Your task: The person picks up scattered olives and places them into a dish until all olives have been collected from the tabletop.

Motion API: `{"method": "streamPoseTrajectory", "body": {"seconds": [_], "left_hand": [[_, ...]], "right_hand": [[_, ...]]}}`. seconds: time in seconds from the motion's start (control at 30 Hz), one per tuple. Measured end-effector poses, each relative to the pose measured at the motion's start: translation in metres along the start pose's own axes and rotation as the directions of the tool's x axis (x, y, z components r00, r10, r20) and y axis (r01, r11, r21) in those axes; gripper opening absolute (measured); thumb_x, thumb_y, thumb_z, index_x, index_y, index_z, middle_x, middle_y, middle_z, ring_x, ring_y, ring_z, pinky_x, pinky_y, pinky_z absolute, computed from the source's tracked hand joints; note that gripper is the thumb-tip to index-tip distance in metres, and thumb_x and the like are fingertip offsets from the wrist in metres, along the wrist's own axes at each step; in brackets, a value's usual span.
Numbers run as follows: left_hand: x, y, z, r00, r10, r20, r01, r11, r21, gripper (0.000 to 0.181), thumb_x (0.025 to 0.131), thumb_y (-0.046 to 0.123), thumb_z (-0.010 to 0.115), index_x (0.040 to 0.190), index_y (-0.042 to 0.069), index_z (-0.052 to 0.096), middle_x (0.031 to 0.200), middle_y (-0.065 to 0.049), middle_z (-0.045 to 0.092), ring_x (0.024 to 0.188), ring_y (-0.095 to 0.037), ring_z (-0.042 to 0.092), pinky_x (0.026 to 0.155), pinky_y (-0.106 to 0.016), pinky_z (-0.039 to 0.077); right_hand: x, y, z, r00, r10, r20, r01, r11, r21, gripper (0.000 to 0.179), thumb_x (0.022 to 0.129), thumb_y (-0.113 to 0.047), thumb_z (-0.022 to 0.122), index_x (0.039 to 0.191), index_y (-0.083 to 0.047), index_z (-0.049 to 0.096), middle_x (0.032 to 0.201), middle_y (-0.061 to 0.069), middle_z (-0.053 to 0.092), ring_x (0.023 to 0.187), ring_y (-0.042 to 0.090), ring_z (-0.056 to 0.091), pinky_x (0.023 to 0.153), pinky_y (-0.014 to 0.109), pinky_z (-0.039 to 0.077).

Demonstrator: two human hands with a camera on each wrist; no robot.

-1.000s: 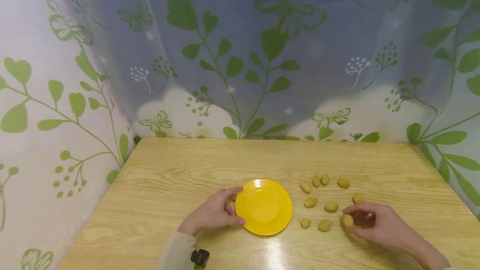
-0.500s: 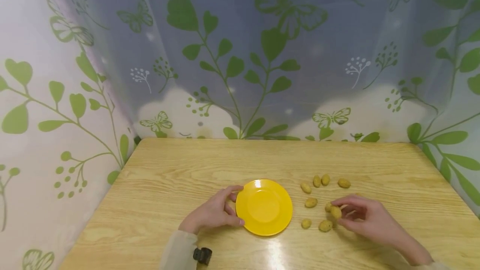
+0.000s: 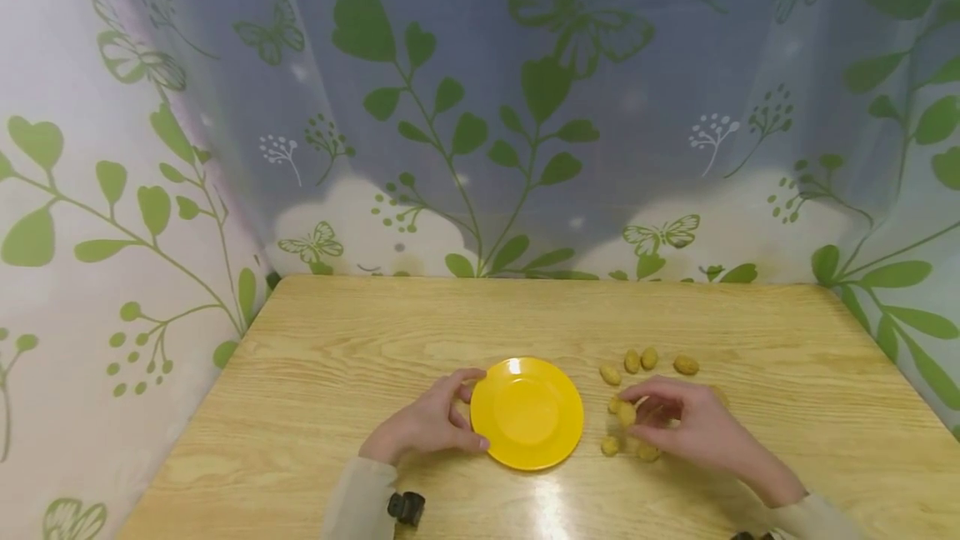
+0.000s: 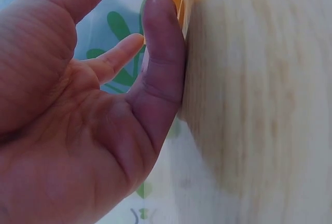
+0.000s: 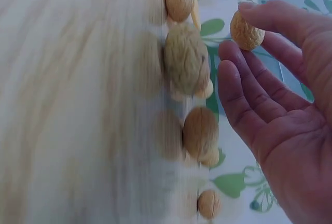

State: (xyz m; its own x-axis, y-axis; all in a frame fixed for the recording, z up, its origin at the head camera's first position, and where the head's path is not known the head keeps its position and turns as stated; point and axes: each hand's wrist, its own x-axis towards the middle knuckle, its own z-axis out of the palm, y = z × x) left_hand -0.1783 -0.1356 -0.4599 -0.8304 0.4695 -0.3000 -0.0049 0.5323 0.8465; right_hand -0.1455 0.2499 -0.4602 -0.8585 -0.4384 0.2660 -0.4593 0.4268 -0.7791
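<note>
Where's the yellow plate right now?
Head view, lower centre: yellow plate on the table, left hand holding its left edge, nuts to its right.

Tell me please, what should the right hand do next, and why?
Perhaps carry the walnut over to the yellow plate: the right hand pinches it clear of the table, the plate lies to its left, and the left hand holds the plate's edge.

Pale wood-grain table (image 3: 360,323), back edge meeting hanging backdrop (image 3: 652,107). Backdrop blue-grey above, white cloud shapes low down, printed with green leaves, stems, butterflies, small white sprigs. Left side panel (image 3: 75,298) pinkish white, same green print; right side panel (image 3: 930,298) similar. Vertical folds suggest cloth, though head view too soft for certainty. Bright light reflection (image 3: 550,507) on near tabletop.
</note>
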Motion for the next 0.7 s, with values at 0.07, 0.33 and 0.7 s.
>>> {"method": "streamPoseTrajectory", "body": {"seconds": [0.07, 0.33, 0.7], "left_hand": [[0.000, 0.001, 0.000, 1.000, -0.005, -0.004, 0.005, 1.000, 0.000, 0.093, 0.079, 0.017, 0.090, 0.155, 0.021, 0.037, 0.129, -0.012, 0.050, 0.084, -0.015, 0.065, 0.077, -0.027, 0.051], [0.001, 0.003, 0.001, 1.000, -0.009, -0.006, 0.009, 1.000, 0.009, 0.093, 0.078, 0.017, 0.090, 0.155, 0.021, 0.037, 0.129, -0.012, 0.051, 0.084, -0.015, 0.064, 0.077, -0.028, 0.051], [0.001, 0.001, 0.001, 1.000, -0.010, 0.003, 0.010, 1.000, 0.012, 0.093, 0.079, 0.019, 0.090, 0.155, 0.021, 0.036, 0.128, -0.012, 0.050, 0.085, -0.015, 0.064, 0.078, -0.028, 0.051]], "right_hand": [[0.005, -0.003, 0.003, 1.000, -0.002, 0.022, 0.002, 1.000, 0.023, 0.033, 0.086, -0.011, 0.082, 0.118, -0.011, 0.073, 0.106, 0.006, 0.075, 0.085, 0.003, 0.069, 0.068, 0.027, 0.060], [0.021, -0.012, 0.017, 0.996, -0.014, 0.087, 0.010, 0.999, 0.051, 0.031, 0.089, -0.014, 0.080, 0.119, -0.009, 0.072, 0.100, 0.008, 0.074, 0.083, 0.003, 0.068, 0.069, 0.027, 0.059], [0.038, -0.015, 0.037, 0.990, -0.061, 0.128, 0.055, 0.997, 0.044, 0.030, 0.088, -0.013, 0.081, 0.117, -0.010, 0.073, 0.106, 0.007, 0.074, 0.087, 0.014, 0.071, 0.073, 0.027, 0.060]]}}
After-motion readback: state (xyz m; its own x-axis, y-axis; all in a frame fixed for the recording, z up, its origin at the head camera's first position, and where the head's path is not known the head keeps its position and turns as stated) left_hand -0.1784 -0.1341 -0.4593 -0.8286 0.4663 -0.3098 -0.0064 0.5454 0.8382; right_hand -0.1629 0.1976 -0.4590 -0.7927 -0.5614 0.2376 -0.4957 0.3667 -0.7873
